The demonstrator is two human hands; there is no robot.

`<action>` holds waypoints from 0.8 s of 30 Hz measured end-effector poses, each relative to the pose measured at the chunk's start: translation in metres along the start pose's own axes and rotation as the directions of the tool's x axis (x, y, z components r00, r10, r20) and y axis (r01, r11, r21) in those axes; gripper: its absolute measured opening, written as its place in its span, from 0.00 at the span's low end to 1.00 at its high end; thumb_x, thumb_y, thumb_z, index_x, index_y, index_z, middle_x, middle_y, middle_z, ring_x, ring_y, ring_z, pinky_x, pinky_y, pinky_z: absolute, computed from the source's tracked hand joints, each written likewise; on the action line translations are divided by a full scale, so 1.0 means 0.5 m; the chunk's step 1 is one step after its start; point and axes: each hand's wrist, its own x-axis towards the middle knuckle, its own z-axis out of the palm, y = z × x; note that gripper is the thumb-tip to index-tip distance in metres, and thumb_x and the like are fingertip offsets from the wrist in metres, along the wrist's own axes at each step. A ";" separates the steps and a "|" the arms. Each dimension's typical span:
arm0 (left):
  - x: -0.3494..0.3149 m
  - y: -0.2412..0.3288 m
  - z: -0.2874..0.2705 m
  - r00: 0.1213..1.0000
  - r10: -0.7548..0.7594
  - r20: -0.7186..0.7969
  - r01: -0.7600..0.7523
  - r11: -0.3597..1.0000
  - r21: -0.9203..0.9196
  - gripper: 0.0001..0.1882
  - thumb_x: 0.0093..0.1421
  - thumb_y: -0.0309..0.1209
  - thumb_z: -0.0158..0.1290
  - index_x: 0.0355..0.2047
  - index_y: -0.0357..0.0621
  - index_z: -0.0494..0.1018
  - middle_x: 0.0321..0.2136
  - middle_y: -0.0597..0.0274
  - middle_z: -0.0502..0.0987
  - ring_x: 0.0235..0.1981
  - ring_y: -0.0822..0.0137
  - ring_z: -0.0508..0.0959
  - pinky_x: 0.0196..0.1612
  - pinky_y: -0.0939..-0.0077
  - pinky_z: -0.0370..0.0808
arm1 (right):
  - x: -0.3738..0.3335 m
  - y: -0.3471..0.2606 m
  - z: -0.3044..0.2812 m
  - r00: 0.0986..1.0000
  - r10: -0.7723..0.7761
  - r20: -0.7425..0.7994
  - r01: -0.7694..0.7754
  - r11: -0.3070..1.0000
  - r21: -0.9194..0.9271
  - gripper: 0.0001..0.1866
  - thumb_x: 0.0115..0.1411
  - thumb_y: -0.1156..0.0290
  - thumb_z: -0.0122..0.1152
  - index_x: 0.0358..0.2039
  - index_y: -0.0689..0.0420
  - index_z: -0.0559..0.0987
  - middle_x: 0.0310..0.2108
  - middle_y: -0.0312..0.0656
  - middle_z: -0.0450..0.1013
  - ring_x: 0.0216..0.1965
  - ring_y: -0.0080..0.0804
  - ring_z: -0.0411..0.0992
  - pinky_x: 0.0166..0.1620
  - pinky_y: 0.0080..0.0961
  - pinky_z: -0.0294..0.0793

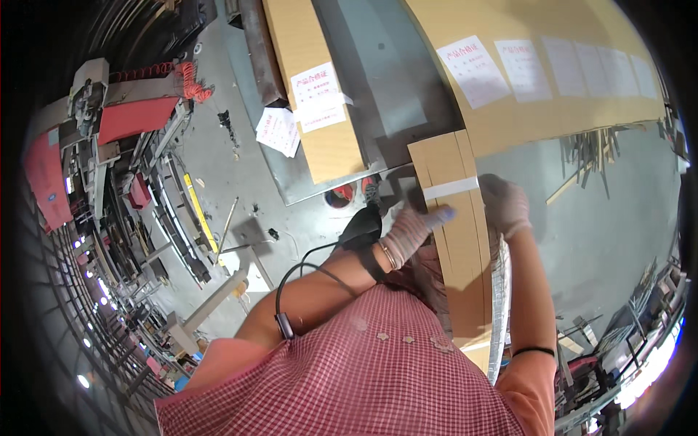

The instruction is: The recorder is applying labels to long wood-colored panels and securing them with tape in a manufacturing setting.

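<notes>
A long narrow cardboard box [458, 240] runs up from my chest toward the metal table. A band of white tape [451, 188] crosses it near its far end. My left hand [408, 232], in a knit glove, presses on the left side of the box just below the tape, fingers reaching onto the cardboard. My right hand [504, 205], also gloved, grips the box's right edge at about the same height. A silvery ribbed strip [500, 305] lies along the box's right side.
A grey metal table [378, 87] carries another long cardboard box [313, 80] with white labels. A wide stack of labelled cartons [538, 65] lies to the right. Loose label sheets [278, 131] hang off the table edge. Red machinery [131, 116] stands left; wood scraps [589, 149] litter the floor.
</notes>
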 end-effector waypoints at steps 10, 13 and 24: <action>0.213 0.581 -0.179 0.959 0.250 0.133 -0.207 0.939 -0.276 0.22 0.66 0.40 0.53 0.55 0.41 0.71 0.49 0.57 0.79 0.48 0.60 0.80 0.53 0.64 0.77 | -0.488 0.149 0.099 0.859 -0.159 0.487 -0.176 0.802 0.571 0.50 0.50 0.68 0.78 0.67 0.66 0.57 0.63 0.49 0.65 0.66 0.36 0.60 0.66 0.34 0.61; 0.372 0.825 -0.270 0.783 0.606 0.139 -0.571 0.789 -0.227 0.19 0.70 0.39 0.45 0.56 0.43 0.70 0.50 0.58 0.78 0.49 0.59 0.79 0.52 0.64 0.76 | -0.413 0.072 0.126 0.925 -0.236 0.298 -0.051 0.699 0.713 0.41 0.52 0.70 0.75 0.62 0.69 0.64 0.58 0.48 0.70 0.59 0.35 0.68 0.62 0.31 0.67; 0.433 0.423 -0.373 0.757 0.573 -0.314 -0.083 0.561 0.824 0.44 0.56 0.46 0.60 0.65 0.36 0.56 0.59 0.33 0.66 0.59 0.38 0.68 0.63 0.56 0.67 | -0.133 -0.139 0.051 0.955 -0.237 -0.181 0.297 0.718 0.630 0.25 0.67 0.67 0.58 0.62 0.62 0.70 0.42 0.40 0.77 0.40 0.22 0.74 0.41 0.20 0.75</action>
